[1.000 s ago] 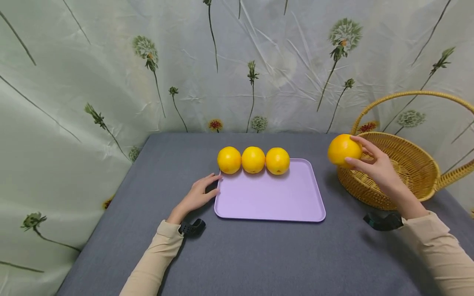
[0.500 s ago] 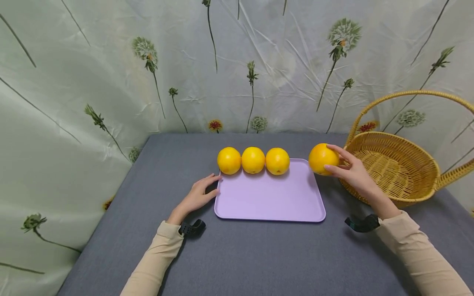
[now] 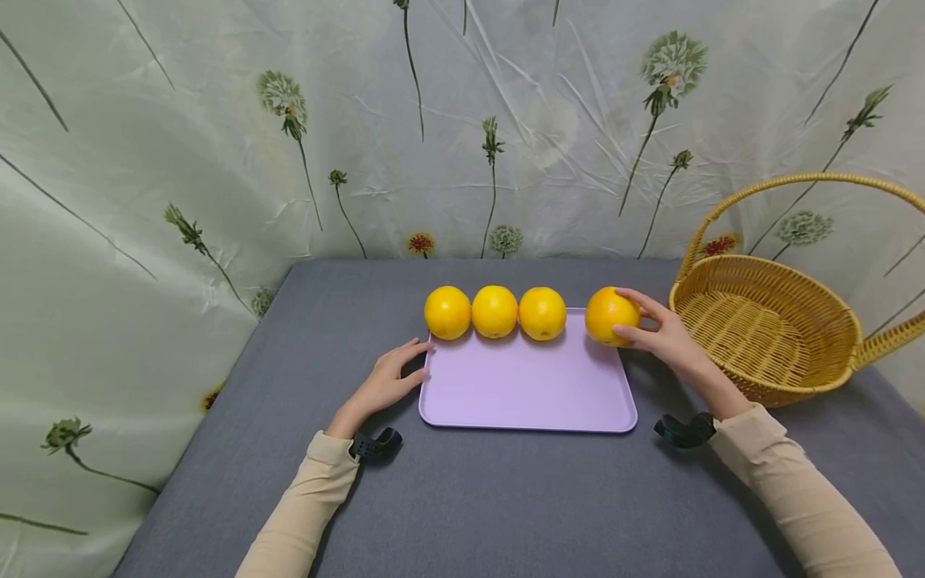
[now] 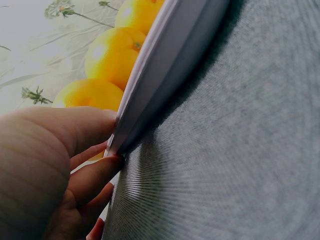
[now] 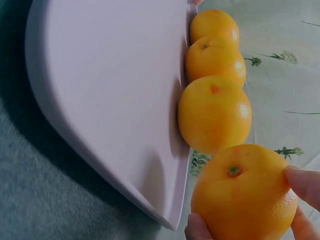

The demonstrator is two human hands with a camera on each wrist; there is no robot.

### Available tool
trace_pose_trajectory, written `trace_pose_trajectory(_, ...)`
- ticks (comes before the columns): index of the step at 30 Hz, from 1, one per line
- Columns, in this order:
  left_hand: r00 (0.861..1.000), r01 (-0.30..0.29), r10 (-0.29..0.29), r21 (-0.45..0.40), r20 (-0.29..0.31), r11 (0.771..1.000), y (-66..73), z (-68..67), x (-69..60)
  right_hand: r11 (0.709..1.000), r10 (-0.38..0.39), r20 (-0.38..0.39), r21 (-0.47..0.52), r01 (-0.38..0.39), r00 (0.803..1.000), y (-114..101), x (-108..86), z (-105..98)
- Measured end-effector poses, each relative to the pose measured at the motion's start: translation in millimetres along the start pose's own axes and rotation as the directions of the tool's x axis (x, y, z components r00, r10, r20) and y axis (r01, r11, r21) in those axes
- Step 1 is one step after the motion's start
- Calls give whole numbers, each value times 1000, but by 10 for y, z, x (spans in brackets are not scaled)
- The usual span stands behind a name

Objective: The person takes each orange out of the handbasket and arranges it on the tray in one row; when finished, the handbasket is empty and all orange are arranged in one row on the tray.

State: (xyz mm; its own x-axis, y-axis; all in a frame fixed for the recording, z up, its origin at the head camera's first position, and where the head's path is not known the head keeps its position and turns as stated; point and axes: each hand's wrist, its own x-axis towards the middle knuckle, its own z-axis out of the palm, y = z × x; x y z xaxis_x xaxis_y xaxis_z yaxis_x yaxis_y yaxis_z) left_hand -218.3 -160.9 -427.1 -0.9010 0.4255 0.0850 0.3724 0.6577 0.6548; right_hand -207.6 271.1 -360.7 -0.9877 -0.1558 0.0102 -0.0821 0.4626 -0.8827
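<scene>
In the head view my right hand (image 3: 665, 337) holds an orange (image 3: 610, 317), thumb on the near side and fingers on the far side. The orange hangs just above the far right corner of the lilac tray (image 3: 527, 393); its shadow falls on the tray in the right wrist view. Three more oranges stand in a row along the tray's far edge: a left one (image 3: 447, 313), a middle one (image 3: 495, 311) and a right one (image 3: 543, 313). My left hand (image 3: 386, 381) touches the tray's left rim (image 4: 145, 75) with thumb and fingertips.
A wicker basket (image 3: 841, 337) with a tall handle stands on the right, with no fruit visible inside. Grey cloth (image 3: 520, 506) covers the table. Behind it hangs a floral curtain (image 3: 564, 160). Each wrist wears a black strap.
My right hand has carried the orange leftward from beside the basket to over the tray's far right corner, moving slightly lower in view. The left hand and the three oranges stay put.
</scene>
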Motion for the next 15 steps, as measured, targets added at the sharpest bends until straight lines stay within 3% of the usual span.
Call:
trace_pose_trajectory(9, 1000, 7, -7, -3, -1, 1000, 5, 1, -6, 999, 36, 45, 13, -37, 998, 3, 83, 85)
trace_pose_trajectory(15, 1000, 2, -2, 2, 2, 1000, 5, -1, -8, 995, 47, 49, -85, -43, 998, 15, 135, 134)
